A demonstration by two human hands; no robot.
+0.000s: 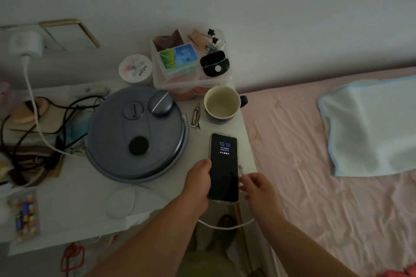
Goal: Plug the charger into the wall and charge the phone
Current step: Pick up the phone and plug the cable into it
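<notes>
Your left hand [199, 183] grips the phone [224, 167] at the table's [74, 204] edge; your right hand [256, 189] pinches the cable [225, 226]. Close behind crowd a round grey appliance [135, 135], hair clips [195, 116] and a mug [221, 103].

— What's on your desk [85, 198]?
— Just beyond your fingers [203, 165], the lit phone [224, 167] lies near the right edge. Past it stand a mug [221, 102] and hair clips [195, 116]. Left of your fingers sits a round grey lid [135, 135]; further left, tangled cables [45, 132].
— And the bed [315, 164]?
— Right of your fingers, carrying a pale blue pillow [371, 126].
</notes>
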